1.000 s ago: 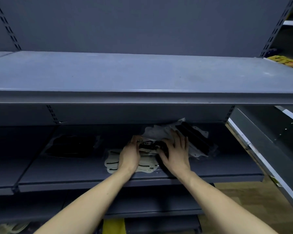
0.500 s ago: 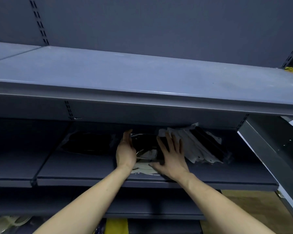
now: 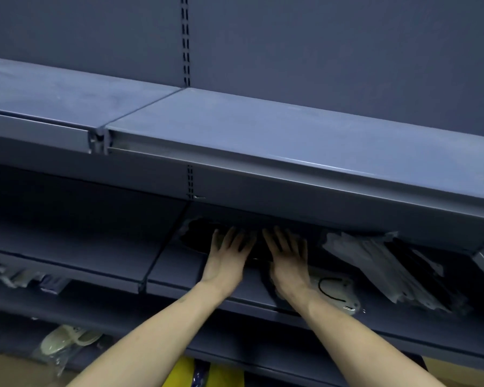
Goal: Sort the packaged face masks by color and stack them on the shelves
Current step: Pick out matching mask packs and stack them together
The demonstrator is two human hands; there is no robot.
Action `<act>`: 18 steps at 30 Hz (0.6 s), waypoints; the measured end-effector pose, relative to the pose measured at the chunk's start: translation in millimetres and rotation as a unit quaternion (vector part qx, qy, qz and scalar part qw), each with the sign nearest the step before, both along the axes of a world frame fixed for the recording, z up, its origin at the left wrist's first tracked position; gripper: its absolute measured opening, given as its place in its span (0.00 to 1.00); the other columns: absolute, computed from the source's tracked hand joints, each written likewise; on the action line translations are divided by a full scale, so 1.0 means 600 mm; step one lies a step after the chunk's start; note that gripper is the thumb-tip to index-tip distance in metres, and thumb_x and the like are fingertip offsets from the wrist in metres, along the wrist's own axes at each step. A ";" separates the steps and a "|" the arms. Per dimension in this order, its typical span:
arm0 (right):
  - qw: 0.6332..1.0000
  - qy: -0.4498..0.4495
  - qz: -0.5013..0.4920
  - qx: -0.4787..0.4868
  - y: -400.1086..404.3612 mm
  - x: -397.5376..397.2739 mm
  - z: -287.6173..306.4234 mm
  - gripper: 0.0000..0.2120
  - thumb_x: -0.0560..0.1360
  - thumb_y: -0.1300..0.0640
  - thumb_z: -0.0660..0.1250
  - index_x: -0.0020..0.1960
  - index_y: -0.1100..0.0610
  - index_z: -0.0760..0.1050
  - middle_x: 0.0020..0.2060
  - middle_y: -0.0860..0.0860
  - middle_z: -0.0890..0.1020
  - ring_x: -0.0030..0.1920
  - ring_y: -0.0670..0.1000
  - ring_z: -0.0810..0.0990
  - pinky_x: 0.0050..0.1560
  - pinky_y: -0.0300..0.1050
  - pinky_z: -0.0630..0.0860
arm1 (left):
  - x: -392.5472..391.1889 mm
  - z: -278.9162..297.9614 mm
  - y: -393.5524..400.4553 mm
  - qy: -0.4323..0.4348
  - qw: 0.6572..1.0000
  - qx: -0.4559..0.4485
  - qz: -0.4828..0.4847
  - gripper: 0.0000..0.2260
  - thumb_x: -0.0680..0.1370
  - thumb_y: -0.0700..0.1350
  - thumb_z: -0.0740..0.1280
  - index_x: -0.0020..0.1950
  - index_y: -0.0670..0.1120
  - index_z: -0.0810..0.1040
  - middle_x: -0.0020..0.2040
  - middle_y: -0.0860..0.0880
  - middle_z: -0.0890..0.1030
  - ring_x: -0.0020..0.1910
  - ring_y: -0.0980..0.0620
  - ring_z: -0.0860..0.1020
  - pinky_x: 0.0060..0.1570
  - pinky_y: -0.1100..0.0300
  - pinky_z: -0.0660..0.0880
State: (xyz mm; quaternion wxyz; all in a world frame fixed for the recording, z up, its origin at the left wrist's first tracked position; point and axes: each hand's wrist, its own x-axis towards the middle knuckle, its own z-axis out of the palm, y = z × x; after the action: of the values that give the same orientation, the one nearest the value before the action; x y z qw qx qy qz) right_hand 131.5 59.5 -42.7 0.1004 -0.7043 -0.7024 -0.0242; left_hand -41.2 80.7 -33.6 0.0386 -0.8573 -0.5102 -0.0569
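hands now flat: left hand [image 3: 226, 256] and right hand [image 3: 288, 255], fingers straight, press black mask packs [image 3: 196, 233] at the middle shelf [image 3: 173, 277] rear, moved left off the white pack [image 3: 336, 289]. black stack likely forming.

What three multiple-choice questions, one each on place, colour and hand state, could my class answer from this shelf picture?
1. Where do both hands rest?
A. On the black mask pile on the middle shelf
B. On the top shelf
C. On the floor

2. What colour is the single mask pack beside the right wrist?
A. Red
B. White
C. Green

3. How are the fingers?
A. Clenched in fists
B. Pinching a pack
C. Spread flat

Answers: 1 A, the left hand and right hand press the black mask pile. 2 B, the mask pack is white. 3 C, straight fingers lie flat.
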 end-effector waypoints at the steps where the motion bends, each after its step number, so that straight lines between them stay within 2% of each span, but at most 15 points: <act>1: 1.000 -0.002 0.001 0.003 0.002 -0.007 0.001 0.40 0.70 0.64 0.69 0.78 0.48 0.62 0.76 0.54 0.66 0.77 0.61 0.62 0.73 0.68 0.55 | -0.003 0.006 0.004 0.003 1.000 0.015 0.001 0.36 0.62 0.41 0.79 0.70 0.51 0.76 0.63 0.43 0.80 0.66 0.39 0.76 0.67 0.33 0.64; 3: 1.000 -0.007 0.006 0.008 0.011 -0.022 0.001 0.35 0.75 0.58 0.67 0.79 0.48 0.61 0.77 0.54 0.65 0.77 0.60 0.61 0.74 0.67 0.53 | -0.023 0.009 0.017 0.008 0.998 0.060 0.011 0.34 0.57 0.38 0.81 0.63 0.50 0.82 0.54 0.43 0.84 0.59 0.39 0.80 0.63 0.31 0.68; 4: 1.000 -0.007 0.002 0.011 0.012 -0.025 0.003 0.31 0.78 0.54 0.63 0.79 0.48 0.60 0.77 0.54 0.64 0.78 0.59 0.60 0.75 0.66 0.52 | -0.031 0.013 0.022 0.004 0.997 0.073 0.015 0.33 0.59 0.39 0.81 0.63 0.51 0.82 0.54 0.43 0.84 0.60 0.38 0.79 0.65 0.30 0.67; 5: 1.000 -0.005 -0.007 0.017 0.011 -0.026 0.000 0.27 0.80 0.50 0.58 0.79 0.49 0.61 0.77 0.54 0.65 0.77 0.59 0.61 0.74 0.66 0.54 | -0.039 0.016 0.030 0.005 0.995 0.091 0.026 0.32 0.61 0.40 0.80 0.65 0.51 0.81 0.56 0.42 0.83 0.63 0.37 0.77 0.67 0.29 0.63; 7: 1.000 0.009 -0.017 0.018 0.004 -0.025 0.000 0.28 0.80 0.45 0.48 0.77 0.50 0.66 0.75 0.54 0.69 0.75 0.59 0.66 0.72 0.66 0.61 | -0.055 0.020 0.051 0.006 0.994 0.097 0.051 0.32 0.67 0.42 0.77 0.71 0.53 0.76 0.65 0.42 0.78 0.71 0.35 0.70 0.70 0.28 0.51; 8: 1.000 0.014 -0.015 0.011 0.001 -0.021 -0.002 0.30 0.80 0.43 0.44 0.77 0.50 0.65 0.76 0.54 0.67 0.76 0.59 0.65 0.73 0.65 0.61 | -0.060 0.022 0.057 0.018 0.995 0.068 0.066 0.32 0.71 0.43 0.73 0.74 0.55 0.71 0.71 0.42 0.74 0.75 0.35 0.63 0.71 0.28 0.43; 10: 0.999 0.009 -0.006 -0.031 -0.005 0.000 -0.011 0.35 0.77 0.39 0.35 0.80 0.46 0.58 0.79 0.52 0.59 0.79 0.56 0.55 0.77 0.61 0.53 | -0.064 0.015 0.067 0.037 0.996 -0.013 0.082 0.28 0.79 0.48 0.62 0.78 0.58 0.61 0.79 0.46 0.60 0.79 0.38 0.50 0.70 0.30 0.33; 12: 0.998 0.003 0.007 -0.067 -0.012 0.021 -0.016 0.39 0.73 0.35 0.30 0.80 0.44 0.53 0.80 0.50 0.55 0.80 0.55 0.50 0.78 0.57 0.48 | -0.063 -0.003 0.078 0.018 0.987 -0.130 0.094 0.27 0.81 0.55 0.53 0.81 0.58 0.52 0.82 0.48 0.51 0.80 0.41 0.44 0.72 0.32 0.34; 14: 0.997 0.007 0.007 -0.081 -0.017 0.040 -0.020 0.42 0.72 0.33 0.30 0.80 0.45 0.55 0.80 0.50 0.55 0.80 0.54 0.49 0.78 0.56 0.47 | -0.054 -0.017 0.079 0.010 0.972 -0.209 0.104 0.31 0.80 0.63 0.50 0.81 0.56 0.48 0.82 0.48 0.46 0.80 0.41 0.43 0.73 0.35 0.37; 16: 0.996 0.023 -0.007 -0.080 -0.025 0.057 -0.023 0.41 0.72 0.33 0.31 0.80 0.45 0.57 0.80 0.50 0.56 0.80 0.55 0.51 0.78 0.54 0.48 | -0.035 -0.017 0.079 0.005 0.972 -0.199 0.123 0.35 0.78 0.67 0.48 0.82 0.51 0.50 0.82 0.46 0.48 0.80 0.40 0.43 0.74 0.37 0.37; 18: 0.996 0.038 -0.028 -0.075 -0.036 0.075 -0.022 0.41 0.72 0.33 0.31 0.80 0.46 0.58 0.80 0.50 0.57 0.79 0.55 0.52 0.78 0.53 0.49 | -0.008 -0.008 0.070 -0.007 0.978 -0.151 0.145 0.36 0.79 0.68 0.47 0.81 0.46 0.53 0.81 0.42 0.49 0.80 0.40 0.44 0.75 0.38 0.38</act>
State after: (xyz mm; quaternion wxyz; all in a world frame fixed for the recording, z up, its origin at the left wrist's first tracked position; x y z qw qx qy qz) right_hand 176.6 37.7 -55.7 0.0728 -0.7294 -0.6782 0.0528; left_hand -46.2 122.4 -38.3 -0.0872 -0.7698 -0.6319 0.0210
